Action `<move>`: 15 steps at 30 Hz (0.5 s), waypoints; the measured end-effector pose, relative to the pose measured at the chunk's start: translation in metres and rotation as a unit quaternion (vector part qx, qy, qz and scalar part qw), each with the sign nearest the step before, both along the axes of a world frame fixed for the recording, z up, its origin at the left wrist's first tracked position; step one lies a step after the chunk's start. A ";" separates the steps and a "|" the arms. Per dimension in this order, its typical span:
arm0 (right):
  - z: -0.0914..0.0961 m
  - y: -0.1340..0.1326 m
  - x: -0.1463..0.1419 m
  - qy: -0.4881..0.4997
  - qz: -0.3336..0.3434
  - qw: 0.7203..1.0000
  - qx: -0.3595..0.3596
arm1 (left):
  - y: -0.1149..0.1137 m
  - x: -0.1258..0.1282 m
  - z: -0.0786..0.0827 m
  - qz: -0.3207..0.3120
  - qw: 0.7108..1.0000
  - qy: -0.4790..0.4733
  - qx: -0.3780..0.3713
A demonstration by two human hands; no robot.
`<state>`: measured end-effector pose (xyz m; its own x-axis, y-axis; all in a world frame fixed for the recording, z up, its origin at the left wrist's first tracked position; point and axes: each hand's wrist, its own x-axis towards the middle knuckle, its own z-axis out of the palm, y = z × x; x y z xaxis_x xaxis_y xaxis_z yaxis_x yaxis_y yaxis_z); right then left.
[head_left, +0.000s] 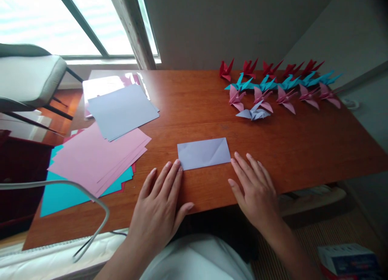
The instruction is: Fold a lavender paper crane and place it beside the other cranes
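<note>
The reddish-brown wooden table (194,98) bears a folded pale lavender paper rectangle (203,152) near its front edge. Left of that rectangle spreads a loose pile of pink paper sheets (100,158), with flat lavender sheets (121,110) beyond it. Behind and right of the rectangle stand rows of red, turquoise and pink folded paper cranes (281,86). The left hand (160,203) lies flat and open, grasping nothing, fingertips at the rectangle's near left corner. The right hand (257,187), equally spread and empty, has its fingertips at the near right corner.
</note>
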<state>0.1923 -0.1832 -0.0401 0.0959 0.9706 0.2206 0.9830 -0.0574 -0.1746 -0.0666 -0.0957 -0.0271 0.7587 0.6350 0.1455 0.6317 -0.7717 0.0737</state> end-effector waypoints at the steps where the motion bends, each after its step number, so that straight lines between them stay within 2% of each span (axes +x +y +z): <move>1: 0.000 0.001 -0.001 0.006 -0.005 1.000 0.004 | 0.000 0.000 -0.001 0.000 1.000 -0.002 0.000; 6: 0.003 0.019 -0.027 0.055 -0.016 0.997 0.051 | 0.000 0.000 -0.002 0.003 1.000 0.001 -0.002; 11: 0.009 0.036 -0.065 0.090 0.119 0.989 0.008 | -0.001 -0.002 -0.002 -0.002 1.000 0.005 0.004; 15: 0.006 0.037 -0.064 0.101 0.130 0.986 -0.017 | -0.002 -0.001 -0.002 0.002 1.000 0.009 0.006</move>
